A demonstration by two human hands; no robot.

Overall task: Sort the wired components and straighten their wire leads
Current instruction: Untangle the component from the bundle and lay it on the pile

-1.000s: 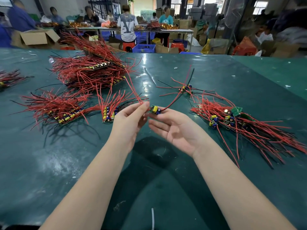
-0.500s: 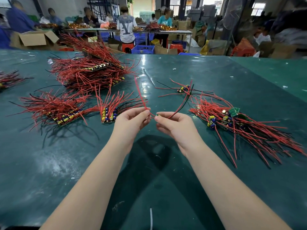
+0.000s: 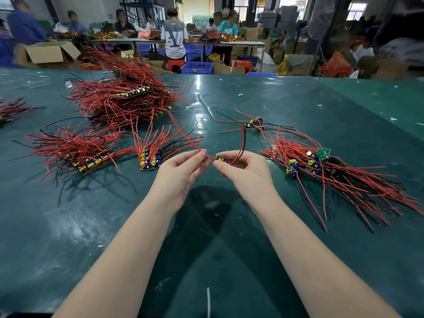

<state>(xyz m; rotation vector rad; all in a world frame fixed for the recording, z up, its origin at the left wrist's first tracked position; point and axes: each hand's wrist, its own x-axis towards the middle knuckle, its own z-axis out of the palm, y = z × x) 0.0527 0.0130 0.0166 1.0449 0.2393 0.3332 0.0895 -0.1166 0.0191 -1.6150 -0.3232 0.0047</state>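
Note:
My right hand (image 3: 243, 173) pinches a small circuit board (image 3: 222, 159) with yellow and blue capacitors, just above the green table (image 3: 229, 249). A red and a black lead (image 3: 242, 141) curve up from the board's right end. My left hand (image 3: 181, 171) pinches a pair of red leads (image 3: 183, 134) that run up and left from the board. A small sorted stack of boards (image 3: 150, 158) lies right beside my left hand. An unsorted heap of boards with red wires (image 3: 332, 171) lies to the right of my right hand.
More wired boards lie on the table: a row (image 3: 85, 154) at the left, a tall pile (image 3: 124, 99) behind it, a few loose boards (image 3: 254, 122) at centre back, another bunch (image 3: 9, 109) at the far left edge. People work at tables beyond.
Both hands have come lower and closer to me with the board. My left hand's fingers have slid out along the red leads, which now stretch straighter up and left.

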